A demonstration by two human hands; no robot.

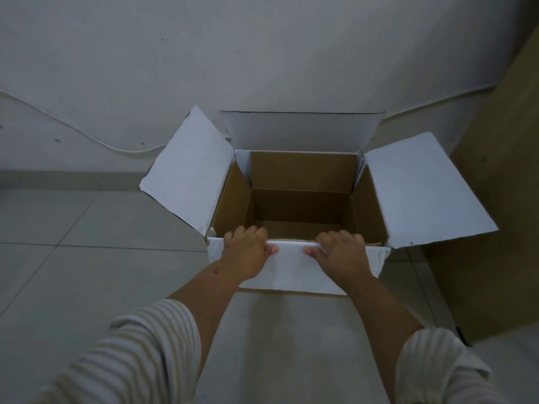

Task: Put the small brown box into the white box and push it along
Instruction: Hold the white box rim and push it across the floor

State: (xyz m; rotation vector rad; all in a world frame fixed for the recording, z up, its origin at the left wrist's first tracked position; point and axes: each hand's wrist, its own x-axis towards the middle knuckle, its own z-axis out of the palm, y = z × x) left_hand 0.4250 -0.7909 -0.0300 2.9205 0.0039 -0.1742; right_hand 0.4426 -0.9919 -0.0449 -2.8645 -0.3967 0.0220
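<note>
The white box (291, 269) stands on the floor in front of me with all flaps spread open. Inside it is brown cardboard (303, 170) that looks like the small brown box, open at the top, with a strip of white wall showing at the far left corner. My left hand (248, 252) and my right hand (341, 255) both hold the near rim. The fingers curl over the edge into the box and the thumbs press on the near flap, which hangs down outside.
A pale wall (262, 53) rises just behind the box, with a thin cable (87, 135) running along it. A brown wooden panel (501, 199) stands close on the right, touching the right flap. Grey floor tiles (87, 258) lie to the left and under me.
</note>
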